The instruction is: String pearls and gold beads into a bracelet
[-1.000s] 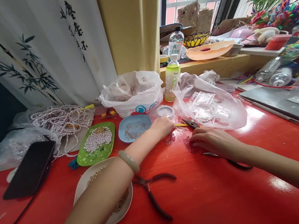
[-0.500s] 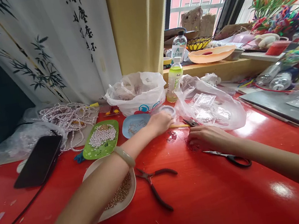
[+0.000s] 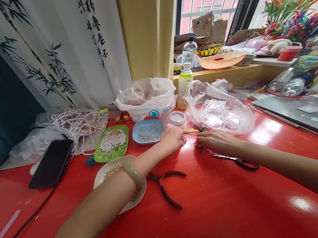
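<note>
My left hand [image 3: 172, 139] is at the middle of the red table, just right of a blue dish [image 3: 148, 131] of small metal bits. Its fingers are curled together; whatever they hold is hidden. Close by on the right, my right hand [image 3: 212, 141] rests low with its fingers bent down to the table, beside a small dark red cluster [image 3: 202, 149] too fine to make out. Dark-handled pliers [image 3: 201, 128] lie behind that hand. A small round clear-lidded container [image 3: 177, 117] stands behind my left hand. Scissors [image 3: 235, 161] lie below my right wrist.
Open black-handled pliers [image 3: 168, 190] lie in front. A white plate [image 3: 99, 178] of gold beads sits under my left forearm. Further left are a green dish [image 3: 101, 155] of pearly beads and a phone [image 3: 50, 163]. Plastic bags [image 3: 224, 113] and a green drink bottle [image 3: 184, 85] stand behind.
My left hand has drawn back from the round container toward the table's middle, nearer me. My right hand stays nearly in place. The view has shifted slightly.
</note>
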The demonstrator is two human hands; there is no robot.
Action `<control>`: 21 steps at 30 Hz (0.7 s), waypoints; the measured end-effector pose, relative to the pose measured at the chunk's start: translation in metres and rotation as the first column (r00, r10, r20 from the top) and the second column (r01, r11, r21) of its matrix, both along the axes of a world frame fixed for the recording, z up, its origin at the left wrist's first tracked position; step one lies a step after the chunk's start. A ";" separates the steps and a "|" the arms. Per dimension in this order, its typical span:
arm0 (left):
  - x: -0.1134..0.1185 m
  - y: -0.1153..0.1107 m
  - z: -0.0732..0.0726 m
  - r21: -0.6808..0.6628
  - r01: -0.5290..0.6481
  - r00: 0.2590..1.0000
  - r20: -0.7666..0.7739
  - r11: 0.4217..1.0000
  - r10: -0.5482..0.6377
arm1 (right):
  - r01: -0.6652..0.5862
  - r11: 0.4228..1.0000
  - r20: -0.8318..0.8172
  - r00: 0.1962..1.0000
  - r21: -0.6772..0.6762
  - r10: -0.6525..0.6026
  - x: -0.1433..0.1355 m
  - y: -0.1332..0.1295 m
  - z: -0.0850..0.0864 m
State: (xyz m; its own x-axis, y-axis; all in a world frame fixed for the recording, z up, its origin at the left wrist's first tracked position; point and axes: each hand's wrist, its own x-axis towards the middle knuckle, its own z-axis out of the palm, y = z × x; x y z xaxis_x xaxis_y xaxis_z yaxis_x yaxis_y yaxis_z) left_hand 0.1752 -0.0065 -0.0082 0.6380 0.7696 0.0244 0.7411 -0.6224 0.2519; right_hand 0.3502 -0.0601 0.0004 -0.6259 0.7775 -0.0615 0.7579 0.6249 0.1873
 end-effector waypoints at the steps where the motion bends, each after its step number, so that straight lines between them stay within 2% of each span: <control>1: 0.002 0.001 0.002 -0.016 0.000 1.000 -0.002 1.000 0.000 | -0.008 1.000 0.013 1.000 0.003 0.008 0.000 0.000 -0.001; 9: 0.004 0.006 0.010 -0.114 0.003 1.000 -0.023 0.994 -0.006 | -0.035 0.999 0.056 0.998 -0.017 0.036 -0.009 0.001 0.005; 16: 0.002 0.015 0.007 -0.216 0.082 0.996 0.054 0.973 -0.072 | 0.133 0.991 -0.087 0.987 -0.019 -0.134 -0.005 0.012 0.003; 18: -0.002 0.017 0.005 -0.257 0.105 0.992 0.095 0.961 -0.083 | 0.199 0.980 -0.168 0.966 0.002 -0.196 -0.001 0.014 0.010; 21: -0.011 0.019 0.004 -0.298 0.129 0.982 0.171 0.946 -0.081 | 0.282 0.959 -0.298 0.918 0.024 -0.262 0.000 0.016 0.033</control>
